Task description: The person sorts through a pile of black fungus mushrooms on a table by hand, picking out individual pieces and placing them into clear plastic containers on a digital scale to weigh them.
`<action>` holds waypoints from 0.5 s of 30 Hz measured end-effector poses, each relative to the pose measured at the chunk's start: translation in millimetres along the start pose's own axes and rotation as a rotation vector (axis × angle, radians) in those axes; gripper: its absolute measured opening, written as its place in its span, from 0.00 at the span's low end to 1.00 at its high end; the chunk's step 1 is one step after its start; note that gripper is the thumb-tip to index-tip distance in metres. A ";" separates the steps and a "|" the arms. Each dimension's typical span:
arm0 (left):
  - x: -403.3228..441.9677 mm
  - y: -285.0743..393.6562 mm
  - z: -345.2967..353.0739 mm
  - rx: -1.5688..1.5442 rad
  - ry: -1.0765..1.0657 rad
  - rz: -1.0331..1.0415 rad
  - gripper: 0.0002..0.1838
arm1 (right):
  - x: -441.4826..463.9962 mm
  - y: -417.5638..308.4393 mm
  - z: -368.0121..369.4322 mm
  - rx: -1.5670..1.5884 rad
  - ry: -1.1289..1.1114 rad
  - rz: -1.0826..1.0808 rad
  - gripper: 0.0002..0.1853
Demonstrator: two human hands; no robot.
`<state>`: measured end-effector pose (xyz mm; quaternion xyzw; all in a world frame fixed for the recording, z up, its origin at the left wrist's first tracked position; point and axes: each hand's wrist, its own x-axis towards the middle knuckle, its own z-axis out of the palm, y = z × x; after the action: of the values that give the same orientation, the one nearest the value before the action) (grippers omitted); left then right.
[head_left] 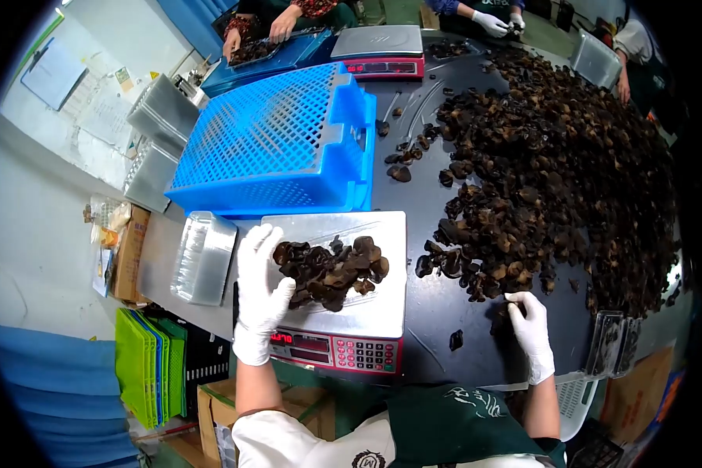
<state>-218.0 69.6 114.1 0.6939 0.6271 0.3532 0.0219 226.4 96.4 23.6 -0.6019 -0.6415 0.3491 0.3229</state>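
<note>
Dark brown wood ear mushrooms (331, 273) lie in a loose heap on the steel pan of a red digital scale (366, 355). At the pan's left edge is my left hand (261, 292), white-gloved, fingers stretched upward and thumb apart beside the heap. My right hand (530, 331), also gloved, is at the near edge of the large mushroom pile (554, 179), with thumb and fingertips pinched together by a dark piece. What the fingertips hold is too small to make out. One loose mushroom (456, 339) lies on the dark table between the scale and my right hand.
Behind the scale stands a blue perforated crate (265, 140); stacked clear trays (203, 257) are at its left front. A second scale (378, 51) is at the back. Co-workers' hands (491, 23) are across the table. Clear boxes (607, 343) stand at the right front edge.
</note>
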 end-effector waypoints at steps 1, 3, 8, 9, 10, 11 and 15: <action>0.0 1.1 -9.1 0.040 -0.028 0.002 0.40 | 6.0 -13.5 3.7 -0.014 -0.058 -0.059 0.06; 0.0 0.8 -20.0 0.181 -0.129 0.006 0.50 | 19.7 -39.0 18.4 0.026 -0.146 -0.169 0.06; 2.1 8.3 1.3 0.375 -0.499 -0.011 0.66 | 60.2 -106.8 71.0 0.086 -0.275 -0.668 0.05; 1.0 4.2 8.2 0.379 -0.502 -0.020 0.67 | 66.8 -119.2 82.4 0.082 -0.274 -0.748 0.05; 0.4 -0.2 14.8 0.382 -0.505 -0.026 0.67 | 72.9 -128.5 94.8 0.075 -0.271 -0.828 0.05; 1.7 -0.3 18.5 0.388 -0.474 -0.031 0.68 | 77.7 -134.0 108.8 0.093 -0.283 -0.854 0.04; 3.1 -25.4 35.3 0.251 -0.383 0.042 0.59 | 91.6 -143.1 155.8 0.070 -0.331 -0.868 0.10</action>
<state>-221.5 92.3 77.1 0.7585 0.6359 0.1346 0.0467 12.0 174.0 57.4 -0.2027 -0.8648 0.2946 0.3524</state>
